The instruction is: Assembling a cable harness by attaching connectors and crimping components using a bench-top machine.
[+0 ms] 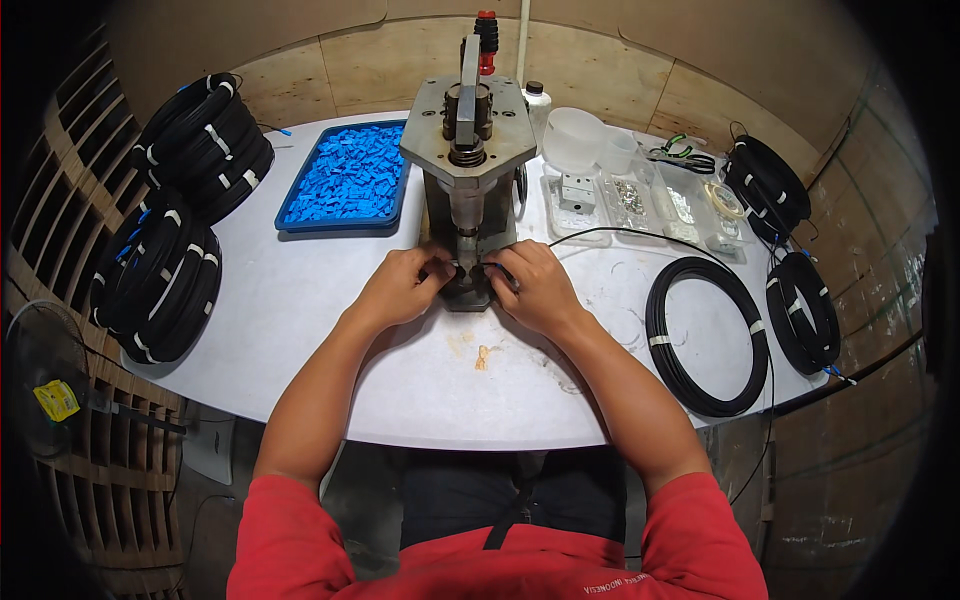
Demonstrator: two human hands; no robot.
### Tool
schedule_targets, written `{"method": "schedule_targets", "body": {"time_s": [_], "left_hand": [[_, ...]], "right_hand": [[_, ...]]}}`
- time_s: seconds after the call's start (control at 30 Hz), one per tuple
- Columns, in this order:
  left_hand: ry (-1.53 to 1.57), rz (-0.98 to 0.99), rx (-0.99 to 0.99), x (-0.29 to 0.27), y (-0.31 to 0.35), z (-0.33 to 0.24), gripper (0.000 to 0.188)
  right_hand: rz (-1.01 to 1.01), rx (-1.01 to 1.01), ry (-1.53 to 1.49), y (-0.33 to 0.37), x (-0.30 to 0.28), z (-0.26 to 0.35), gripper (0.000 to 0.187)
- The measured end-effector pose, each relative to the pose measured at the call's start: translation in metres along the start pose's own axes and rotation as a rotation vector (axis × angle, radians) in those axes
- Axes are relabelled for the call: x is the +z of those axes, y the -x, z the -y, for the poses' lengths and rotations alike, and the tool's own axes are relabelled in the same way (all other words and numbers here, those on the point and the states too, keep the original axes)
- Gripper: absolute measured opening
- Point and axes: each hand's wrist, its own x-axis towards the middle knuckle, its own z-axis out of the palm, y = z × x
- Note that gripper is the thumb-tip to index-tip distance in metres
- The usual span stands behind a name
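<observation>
Watching through the head view, I see the left hand (408, 285) and the right hand (535, 285) on either side of the metal press (466, 205), at its foot, perhaps to keep the work level there. The right grip is curled closely around the black cable (620, 230), which arcs away above the tabletop (420, 400) toward the right. The left grip has fingertips drawn together, but I cannot tell what is between them. One cable coil (658, 320) lies flat, maybe against tangling; the blue tray (335, 228) stands left, within easy reach.
</observation>
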Motion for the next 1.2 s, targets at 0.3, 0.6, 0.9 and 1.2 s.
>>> {"method": "schedule_targets", "body": {"time_s": [0.3,0.6,0.9,1.2], "left_hand": [[0.016,0.000,0.009,-0.0007,0.0004,-0.0020,0.025],[0.040,0.006,0.017,0.0007,-0.0001,0.0029,0.024],[0.030,0.017,0.014,-0.0004,0.0000,0.0005,0.024],[0.023,0.008,0.023,0.0006,-0.0002,0.0033,0.024]], "right_hand": [[-0.002,-0.005,-0.001,0.0000,0.0000,-0.0012,0.013],[-0.001,-0.009,0.006,-0.0003,-0.0003,-0.0003,0.013],[0.008,-0.005,0.017,0.0003,0.0004,-0.0018,0.013],[0.009,-0.004,0.020,0.0003,-0.0005,-0.0015,0.014]]}}
